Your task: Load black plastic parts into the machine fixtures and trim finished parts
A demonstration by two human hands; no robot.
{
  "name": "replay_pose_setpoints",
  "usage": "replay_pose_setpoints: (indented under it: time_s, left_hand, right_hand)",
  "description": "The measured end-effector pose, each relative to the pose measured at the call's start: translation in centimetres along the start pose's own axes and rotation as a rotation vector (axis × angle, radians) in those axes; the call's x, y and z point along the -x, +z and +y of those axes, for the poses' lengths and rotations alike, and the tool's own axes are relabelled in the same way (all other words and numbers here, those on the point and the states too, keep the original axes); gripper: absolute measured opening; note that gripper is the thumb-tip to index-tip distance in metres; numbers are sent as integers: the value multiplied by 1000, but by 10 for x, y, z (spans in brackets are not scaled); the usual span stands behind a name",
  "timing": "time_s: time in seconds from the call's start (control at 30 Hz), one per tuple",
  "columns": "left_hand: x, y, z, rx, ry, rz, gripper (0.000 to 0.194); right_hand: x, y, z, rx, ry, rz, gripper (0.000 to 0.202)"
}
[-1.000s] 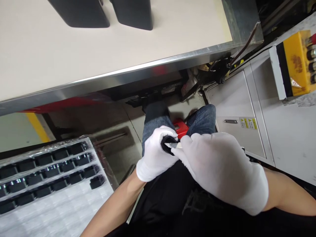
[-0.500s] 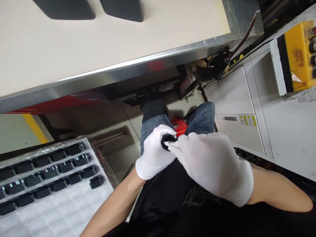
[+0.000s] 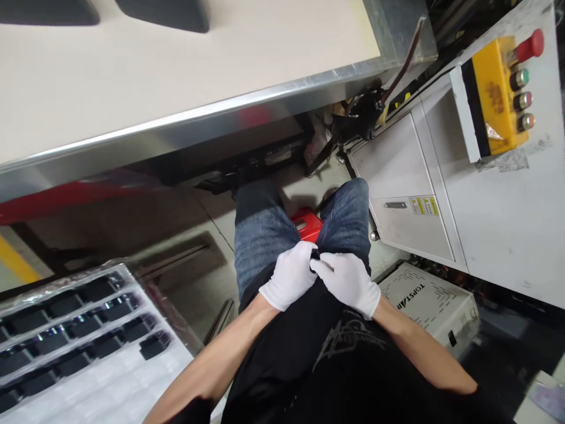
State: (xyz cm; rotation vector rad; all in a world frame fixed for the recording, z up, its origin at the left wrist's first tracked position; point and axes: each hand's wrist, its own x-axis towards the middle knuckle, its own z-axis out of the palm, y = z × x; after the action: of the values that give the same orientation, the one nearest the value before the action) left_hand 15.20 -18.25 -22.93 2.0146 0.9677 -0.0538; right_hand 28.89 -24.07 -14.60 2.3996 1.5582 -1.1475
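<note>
The black piece [image 3: 315,254] was mostly hidden between the left hand [image 3: 293,275] and the right hand [image 3: 348,280] — its shape could not be told. The view's upper edge cut two dark objects [image 3: 163,12]; its left edge cut the tray [image 3: 110,391]. On the yellow labels [image 3: 424,205] the writing was too small, and the right forearm [image 3: 424,347] hid part of the pale box [image 3: 426,291].

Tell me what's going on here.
A seated person in white gloves holds a small black piece in the left hand, above the lap. The right hand is curled right up against it; whether that hand holds anything else is hidden. To the left, a white tray carries rows of black pieces. Ahead is a metal-edged bench with two dark objects on it.
</note>
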Motion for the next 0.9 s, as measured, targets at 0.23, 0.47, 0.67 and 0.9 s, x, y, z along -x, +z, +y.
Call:
replay_pose_setpoints:
  time_s: [0.23,0.47,0.67,0.9]
  left_hand:
    - [-5,7,9,-12,-33,-62,15]
    - [-37,-44,14,546,-19,261,25]
    - [-24,-98,39,1107,284,364,37]
    - [-13,-114,53,1117,426,413,41]
  right_hand:
    - [-6,4,15,-141,39,-62,42]
    - [2,-73,11,-349,-83,-45,48]
    - [13,-87,18,-800,-132,66,48]
    - [0,-90,18,-861,-82,89,54]
